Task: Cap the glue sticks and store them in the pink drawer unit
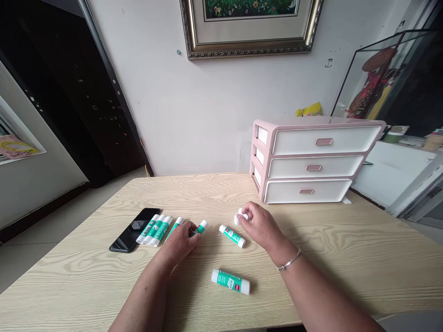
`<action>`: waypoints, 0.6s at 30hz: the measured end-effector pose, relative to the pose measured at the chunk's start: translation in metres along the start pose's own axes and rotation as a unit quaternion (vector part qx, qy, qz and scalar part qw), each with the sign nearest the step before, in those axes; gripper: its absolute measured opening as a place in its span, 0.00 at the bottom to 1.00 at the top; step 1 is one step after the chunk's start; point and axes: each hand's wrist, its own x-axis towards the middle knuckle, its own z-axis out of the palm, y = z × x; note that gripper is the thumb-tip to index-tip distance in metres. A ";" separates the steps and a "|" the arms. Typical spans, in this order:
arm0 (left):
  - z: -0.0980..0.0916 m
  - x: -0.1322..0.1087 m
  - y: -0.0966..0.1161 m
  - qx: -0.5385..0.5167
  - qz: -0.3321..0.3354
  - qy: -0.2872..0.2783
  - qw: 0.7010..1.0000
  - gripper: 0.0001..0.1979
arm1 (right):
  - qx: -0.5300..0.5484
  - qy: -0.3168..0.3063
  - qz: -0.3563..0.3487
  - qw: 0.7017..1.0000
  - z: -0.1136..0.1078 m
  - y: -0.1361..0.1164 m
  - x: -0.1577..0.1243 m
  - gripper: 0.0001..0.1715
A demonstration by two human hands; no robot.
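My left hand [182, 242] rests on the wooden table [346, 258] with its fingers closed on a green-and-white glue stick [201, 227]. To its left, several more glue sticks [154, 229] lie side by side next to a black phone [134, 229]. My right hand [261, 226], with a silver bracelet on the wrist, pinches a small white glue stick [239, 216] at its fingertips. Between the hands lies another glue stick [232, 236]. A larger glue stick [230, 281] lies nearer to me.
A pink-and-white three-drawer organiser [311, 159] stands at the back right of the table, all drawers closed. A framed picture [249, 27] hangs on the wall behind. A glass case [391, 78] stands to the right.
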 end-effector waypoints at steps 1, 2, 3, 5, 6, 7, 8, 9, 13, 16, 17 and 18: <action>0.001 0.001 -0.001 -0.004 -0.001 0.001 1.000 0.11 | 0.026 -0.050 -0.030 0.998 -0.003 -0.008 -0.006 0.09; 0.001 0.001 -0.002 -0.006 0.002 0.002 1.000 0.12 | 0.045 -0.108 -0.056 0.992 -0.005 -0.016 -0.014 0.11; 0.002 0.002 -0.003 -0.007 0.005 0.001 1.000 0.12 | 0.052 -0.159 -0.077 0.983 -0.005 -0.023 -0.023 0.13; 0.002 0.003 -0.004 -0.011 0.012 -0.006 1.000 0.13 | 0.029 -0.240 -0.117 0.963 -0.003 -0.033 -0.039 0.17; 0.002 0.004 -0.004 -0.016 0.016 -0.010 1.000 0.13 | 0.005 -0.265 -0.138 0.954 -0.001 -0.037 -0.046 0.19; 0.001 0.004 -0.004 -0.022 0.018 -0.015 0.999 0.13 | -0.021 -0.281 -0.155 0.947 0.001 -0.040 -0.050 0.20; 0.001 0.003 -0.003 -0.027 0.020 -0.017 0.999 0.13 | -0.045 -0.285 -0.166 0.943 0.003 -0.041 -0.053 0.19; 0.000 0.003 -0.003 -0.031 0.018 -0.017 0.999 0.14 | -0.064 -0.278 -0.171 0.943 0.006 -0.042 -0.054 0.16; -0.002 0.001 0.000 -0.032 0.012 -0.007 0.999 0.14 | -0.107 -0.216 -0.135 0.961 0.012 -0.038 -0.044 0.06; -0.001 0.002 -0.001 -0.039 0.015 -0.011 0.999 0.14 | -0.144 -0.169 -0.097 0.970 0.017 -0.032 -0.035 0.09; 0.000 0.002 -0.002 -0.041 0.015 -0.014 0.999 0.15 | -0.157 -0.158 -0.086 0.971 0.019 -0.030 -0.032 0.10; 0.001 0.002 -0.004 -0.041 0.015 -0.017 0.999 0.15 | -0.167 -0.150 -0.079 0.971 0.021 -0.028 -0.031 0.10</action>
